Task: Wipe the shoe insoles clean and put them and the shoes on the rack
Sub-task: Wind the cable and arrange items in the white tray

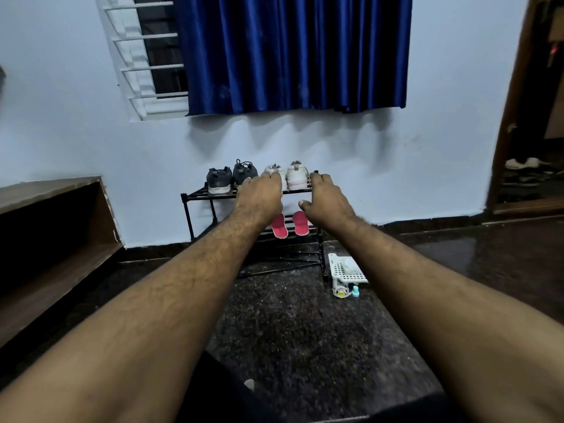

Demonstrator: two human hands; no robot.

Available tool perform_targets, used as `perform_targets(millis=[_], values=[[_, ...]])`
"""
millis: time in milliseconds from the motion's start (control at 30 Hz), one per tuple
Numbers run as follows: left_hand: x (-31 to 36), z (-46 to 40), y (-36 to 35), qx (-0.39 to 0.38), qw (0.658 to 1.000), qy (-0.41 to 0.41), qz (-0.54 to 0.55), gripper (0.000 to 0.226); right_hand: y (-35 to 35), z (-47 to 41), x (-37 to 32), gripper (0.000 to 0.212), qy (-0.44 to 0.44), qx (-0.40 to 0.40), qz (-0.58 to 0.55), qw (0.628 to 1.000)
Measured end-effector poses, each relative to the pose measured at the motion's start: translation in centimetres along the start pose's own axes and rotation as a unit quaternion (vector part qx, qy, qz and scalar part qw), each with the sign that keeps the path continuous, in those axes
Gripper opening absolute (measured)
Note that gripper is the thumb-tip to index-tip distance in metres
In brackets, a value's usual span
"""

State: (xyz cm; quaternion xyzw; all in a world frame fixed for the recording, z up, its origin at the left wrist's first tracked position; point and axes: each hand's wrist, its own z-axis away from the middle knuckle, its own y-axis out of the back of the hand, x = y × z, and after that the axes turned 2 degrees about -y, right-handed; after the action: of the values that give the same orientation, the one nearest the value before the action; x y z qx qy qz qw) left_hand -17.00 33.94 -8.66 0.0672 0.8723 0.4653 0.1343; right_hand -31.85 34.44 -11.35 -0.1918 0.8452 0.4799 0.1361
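A black metal shoe rack [195, 197] stands against the wall. On its top shelf sit a pair of dark grey shoes [219, 179] at left and a pair of white shoes [296, 174] at right. Two pink insoles [279, 226] lie on the lower shelf, partly hidden by my arms. Both arms stretch out toward the rack. My left hand [259, 195] is in front of the white shoes with fingers extended, holding nothing. My right hand [325, 198] hovers at the rack's right end, fingers relaxed, empty.
A small white plastic basket [346, 271] with a cloth inside and a small teal bottle [356, 292] sit on the dark speckled floor right of the rack. A low wooden shelf unit [55, 227] is at left, a doorway [531, 148] at right, a blue curtain [293, 53] above.
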Motion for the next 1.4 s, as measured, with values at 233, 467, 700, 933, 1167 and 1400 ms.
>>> perform_targets(millis=[233, 467, 700, 933, 1167, 1400], values=[[2.0, 2.9, -2.2, -0.028, 0.999, 0.006, 0.035, 0.037, -1.9, 2.6, 2.9, 0.063, -0.041, -0.032, 0.012, 0.999], [2.0, 5.1, -5.9, -0.062, 0.994, 0.024, 0.091, 0.034, -4.3, 4.1, 3.6, 0.065, -0.045, -0.062, 0.018, 0.997], [3.6, 6.1, -10.6, -0.093, 0.991, 0.007, 0.095, 0.035, -8.1, 5.6, 7.2, 0.070, -0.083, -0.105, 0.026, 0.991], [7.4, 4.0, -18.3, -0.135, 0.984, -0.008, 0.118, 0.036, -12.9, 4.3, 13.9, 0.069, -0.097, -0.125, 0.029, 0.987], [13.6, 2.5, -29.7, -0.218, 0.959, -0.045, 0.173, 0.045, -20.0, 4.6, 24.2, 0.068, -0.162, -0.187, 0.032, 0.969], [17.3, 0.9, -41.0, -0.240, 0.942, -0.038, 0.230, 0.048, -27.3, 7.8, 32.5, 0.053, -0.204, -0.151, 0.025, 0.967]])
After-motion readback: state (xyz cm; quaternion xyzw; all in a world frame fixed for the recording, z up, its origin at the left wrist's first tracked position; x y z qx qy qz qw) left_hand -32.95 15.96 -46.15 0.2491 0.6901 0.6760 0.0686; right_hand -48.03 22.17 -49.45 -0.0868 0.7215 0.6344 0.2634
